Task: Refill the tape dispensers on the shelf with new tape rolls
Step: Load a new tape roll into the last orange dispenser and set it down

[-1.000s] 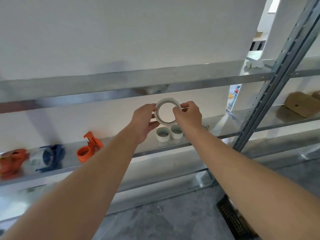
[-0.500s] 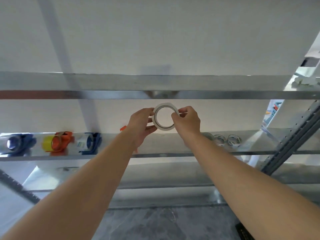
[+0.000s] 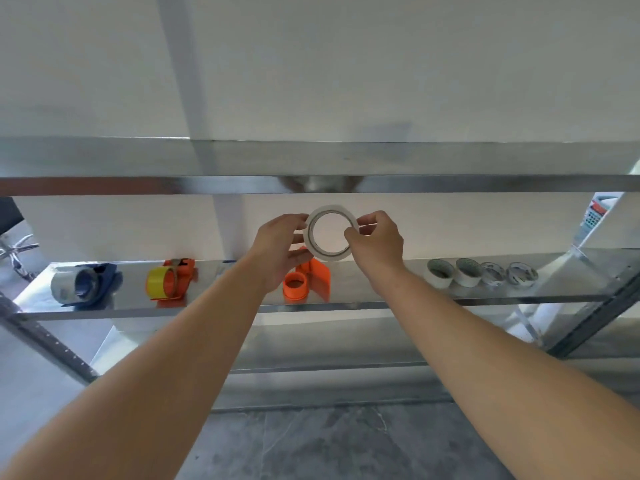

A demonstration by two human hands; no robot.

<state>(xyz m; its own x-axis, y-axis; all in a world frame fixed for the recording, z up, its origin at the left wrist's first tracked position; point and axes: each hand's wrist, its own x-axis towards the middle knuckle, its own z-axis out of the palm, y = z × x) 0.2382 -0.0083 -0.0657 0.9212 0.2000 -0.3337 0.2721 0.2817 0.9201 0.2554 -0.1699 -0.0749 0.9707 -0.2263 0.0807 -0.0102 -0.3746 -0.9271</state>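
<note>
Both hands hold a white tape roll (image 3: 313,247) upright in the air, its hole facing me. My left hand (image 3: 280,247) grips its left rim and my right hand (image 3: 379,242) pinches its right rim. Directly below it, an orange tape dispenser (image 3: 306,280) with a bare orange core lies on the metal shelf (image 3: 363,299). Further left sit an orange dispenser with a yellow roll (image 3: 169,280) and a blue dispenser with a clear roll (image 3: 83,284). Several spare tape rolls (image 3: 481,277) stand in a row at the shelf's right.
An upper metal shelf (image 3: 450,168) crosses just above my hands. Slotted uprights (image 3: 45,337) frame the rack at left and right. A lower shelf and a grey floor (image 3: 339,441) lie beneath. The white wall is behind.
My view has swung left along the shelf, bringing the bare orange dispenser under the roll. Both hands kept hold of the white roll; the spare rolls now sit off to the right.
</note>
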